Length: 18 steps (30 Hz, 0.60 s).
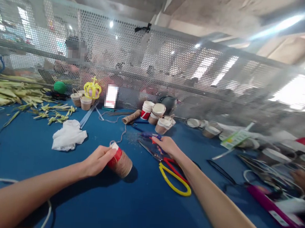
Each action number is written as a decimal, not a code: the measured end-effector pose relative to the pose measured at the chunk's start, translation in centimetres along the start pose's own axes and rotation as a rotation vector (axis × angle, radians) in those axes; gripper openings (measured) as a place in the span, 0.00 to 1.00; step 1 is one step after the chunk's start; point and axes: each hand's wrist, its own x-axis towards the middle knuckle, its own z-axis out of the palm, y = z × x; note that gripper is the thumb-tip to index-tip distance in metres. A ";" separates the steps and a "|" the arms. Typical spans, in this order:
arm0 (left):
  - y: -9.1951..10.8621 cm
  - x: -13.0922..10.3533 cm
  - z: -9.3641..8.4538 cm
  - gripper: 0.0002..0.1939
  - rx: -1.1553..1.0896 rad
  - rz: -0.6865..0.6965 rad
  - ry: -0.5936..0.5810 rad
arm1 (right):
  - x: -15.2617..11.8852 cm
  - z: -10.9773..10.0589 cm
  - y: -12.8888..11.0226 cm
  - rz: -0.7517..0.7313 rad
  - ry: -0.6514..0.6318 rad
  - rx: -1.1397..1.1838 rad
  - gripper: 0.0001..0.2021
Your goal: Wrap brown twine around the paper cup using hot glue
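My left hand (pixel 100 160) is closed on a small paper cup (pixel 121 162), tilted on its side above the blue table. Brown twine is wound round part of the cup, and its red and white surface shows near my fingers. A strand of twine (pixel 122 134) runs from the cup back to a twine roll (pixel 131 117). My right hand (pixel 167 147) is closed round a blue glue gun (pixel 151 135) with an orange trigger, its nozzle pointing left. Scissors (pixel 175 180) with yellow and red handles lie just under my right wrist.
White crumpled cloth (pixel 70 135) lies at left, before pale husk strips (pixel 14 91). Several cups (pixel 164 124) and a phone (pixel 111 96) stand by the mesh screen (pixel 135 64). A yellow crown ornament (pixel 92 88) is behind. At right, another person's hand (pixel 303 180) is near a purple case (pixel 276 207).
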 end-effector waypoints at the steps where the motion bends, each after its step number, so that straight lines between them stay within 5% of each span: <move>1: 0.0 0.0 0.0 0.22 -0.001 -0.001 -0.004 | 0.3 -0.3 -0.2 -0.024 0.008 -0.049 0.13; 4: -0.2 0.2 0.1 0.22 0.010 -0.019 -0.032 | 1.9 -1.4 -2.2 -0.140 0.070 -0.192 0.13; 7: -0.5 0.4 0.1 0.22 0.067 -0.021 -0.020 | 4.8 -1.9 -6.9 -0.353 0.102 -0.307 0.12; 13: -0.6 0.6 0.3 0.22 0.115 -0.005 -0.036 | 11.5 1.2 -17.0 -0.708 0.140 -0.468 0.14; 18: -0.7 0.8 0.5 0.20 0.161 0.014 -0.013 | 15.5 3.3 -19.3 -0.727 0.168 -0.566 0.14</move>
